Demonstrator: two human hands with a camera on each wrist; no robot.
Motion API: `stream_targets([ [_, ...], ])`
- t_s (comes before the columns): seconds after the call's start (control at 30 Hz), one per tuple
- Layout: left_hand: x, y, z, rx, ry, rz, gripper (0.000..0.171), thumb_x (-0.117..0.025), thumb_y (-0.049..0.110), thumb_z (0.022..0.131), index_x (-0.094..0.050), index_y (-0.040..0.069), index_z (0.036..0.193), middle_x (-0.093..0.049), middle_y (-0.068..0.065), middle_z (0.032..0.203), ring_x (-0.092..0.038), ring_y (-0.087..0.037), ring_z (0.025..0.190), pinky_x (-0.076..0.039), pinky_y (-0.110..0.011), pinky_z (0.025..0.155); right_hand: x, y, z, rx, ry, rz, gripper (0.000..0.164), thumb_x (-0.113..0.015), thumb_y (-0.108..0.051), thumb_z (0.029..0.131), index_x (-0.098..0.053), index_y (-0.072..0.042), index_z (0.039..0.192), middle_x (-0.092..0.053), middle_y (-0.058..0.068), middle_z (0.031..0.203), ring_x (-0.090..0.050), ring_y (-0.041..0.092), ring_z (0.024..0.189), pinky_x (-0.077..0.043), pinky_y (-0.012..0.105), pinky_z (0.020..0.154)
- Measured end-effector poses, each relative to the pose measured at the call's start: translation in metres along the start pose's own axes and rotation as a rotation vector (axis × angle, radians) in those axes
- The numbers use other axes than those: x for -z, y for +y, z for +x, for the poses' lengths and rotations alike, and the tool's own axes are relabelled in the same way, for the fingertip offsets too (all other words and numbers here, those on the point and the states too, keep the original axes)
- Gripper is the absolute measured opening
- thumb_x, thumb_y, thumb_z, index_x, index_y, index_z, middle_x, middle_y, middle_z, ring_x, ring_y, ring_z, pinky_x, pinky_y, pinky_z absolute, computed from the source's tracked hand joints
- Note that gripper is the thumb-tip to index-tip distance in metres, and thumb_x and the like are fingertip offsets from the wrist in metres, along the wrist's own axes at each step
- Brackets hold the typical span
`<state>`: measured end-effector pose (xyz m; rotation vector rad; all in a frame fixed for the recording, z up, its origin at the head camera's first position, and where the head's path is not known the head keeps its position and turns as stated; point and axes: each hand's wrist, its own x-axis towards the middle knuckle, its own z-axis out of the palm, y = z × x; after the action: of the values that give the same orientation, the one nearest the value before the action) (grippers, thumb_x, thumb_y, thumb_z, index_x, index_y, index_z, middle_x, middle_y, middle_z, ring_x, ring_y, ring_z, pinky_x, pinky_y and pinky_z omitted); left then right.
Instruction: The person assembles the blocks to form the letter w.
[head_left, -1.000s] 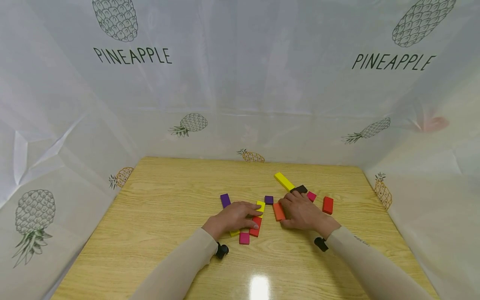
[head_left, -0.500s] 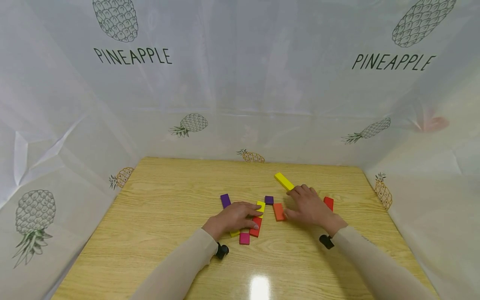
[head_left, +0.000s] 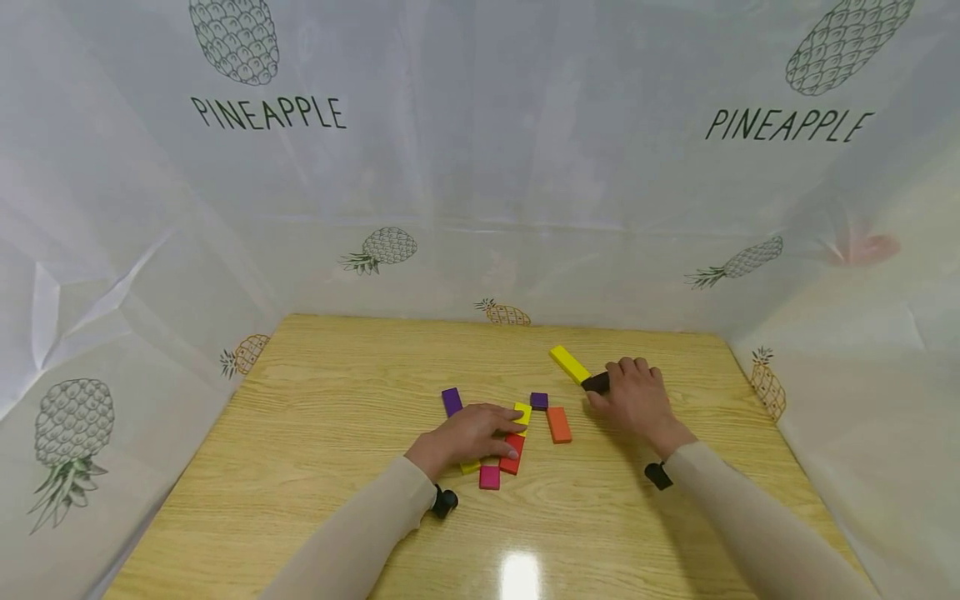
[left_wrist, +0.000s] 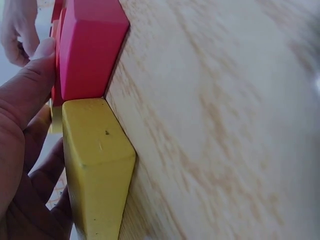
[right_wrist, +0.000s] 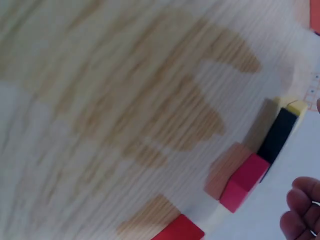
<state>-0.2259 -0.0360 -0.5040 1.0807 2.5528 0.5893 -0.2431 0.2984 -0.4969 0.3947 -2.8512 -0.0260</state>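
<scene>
My left hand (head_left: 468,433) rests over a cluster of coloured wooden blocks, fingertips on the yellow block (head_left: 523,411) and thumb at the red block (head_left: 512,458). A pink block (head_left: 489,477) and an olive-yellow block (left_wrist: 100,160) lie beside the palm. Part of a purple block (head_left: 452,402) shows past the knuckles. With fingers loosely bent, my right hand (head_left: 637,400) hovers over the right-hand blocks, apart from them in the right wrist view. Below it are a black block (right_wrist: 277,137), a pink-red block (right_wrist: 245,182) and a red block (right_wrist: 177,230), the latter two hidden in the head view.
Between the hands lie an orange block (head_left: 558,425) and a small dark purple block (head_left: 539,401). A long yellow block (head_left: 570,364) meets the black one's end. White pineapple-print sheeting (head_left: 480,167) surrounds the wooden table (head_left: 337,367) at the back and sides.
My right hand has lifted off the blocks and shifted right and slightly back, uncovering the orange block and part of the black one. My left hand has stayed put.
</scene>
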Motion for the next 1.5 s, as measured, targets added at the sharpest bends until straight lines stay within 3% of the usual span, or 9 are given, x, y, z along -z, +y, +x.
stream_targets([
  [0.3,-0.002,-0.003,0.001,0.001,0.004,-0.012,0.053,-0.07,0.04,0.102,-0.061,0.024,0.151,-0.047,0.007,0.164,-0.041,-0.021,0.155,-0.033,-0.042,0.128,-0.007,0.002,0.007,-0.067,-0.103,0.022,0.076,-0.064,-0.06,0.1,-0.064,0.009,0.131,-0.061,0.03,0.124,-0.055,0.05,0.117,-0.046,0.065,0.092],
  [0.6,-0.001,-0.001,0.0,0.003,-0.003,-0.015,0.054,-0.069,0.042,0.102,-0.06,0.024,0.152,-0.046,0.007,0.165,-0.04,-0.022,0.155,-0.032,-0.043,0.128,-0.013,0.003,0.012,-0.094,-0.146,0.041,0.072,-0.062,-0.059,0.1,-0.066,0.01,0.12,-0.062,0.029,0.115,-0.055,0.048,0.109,-0.046,0.063,0.088],
  [0.93,-0.003,-0.002,0.002,0.005,-0.002,-0.007,0.054,-0.069,0.043,0.101,-0.06,0.025,0.152,-0.046,0.007,0.165,-0.04,-0.022,0.155,-0.032,-0.043,0.128,-0.012,0.003,0.009,-0.049,-0.198,0.123,0.063,-0.066,-0.045,0.095,-0.062,0.005,0.133,-0.058,0.026,0.126,-0.05,0.046,0.114,-0.042,0.064,0.093],
  [1.27,-0.002,-0.002,0.001,0.012,-0.007,-0.018,0.055,-0.069,0.042,0.102,-0.059,0.025,0.153,-0.045,0.007,0.166,-0.039,-0.022,0.156,-0.031,-0.044,0.129,-0.01,0.008,-0.002,-0.012,-0.194,0.134,0.072,-0.067,-0.051,0.093,-0.06,0.006,0.136,-0.058,0.027,0.133,-0.051,0.046,0.119,-0.042,0.067,0.098],
  [1.5,-0.001,-0.001,-0.001,0.006,-0.006,-0.026,0.054,-0.068,0.041,0.102,-0.059,0.023,0.153,-0.045,0.005,0.166,-0.038,-0.023,0.156,-0.032,-0.044,0.129,-0.009,0.011,-0.007,0.008,-0.155,0.15,0.064,-0.07,-0.048,0.093,-0.064,0.004,0.129,-0.061,0.024,0.127,-0.052,0.044,0.116,-0.044,0.065,0.097],
])
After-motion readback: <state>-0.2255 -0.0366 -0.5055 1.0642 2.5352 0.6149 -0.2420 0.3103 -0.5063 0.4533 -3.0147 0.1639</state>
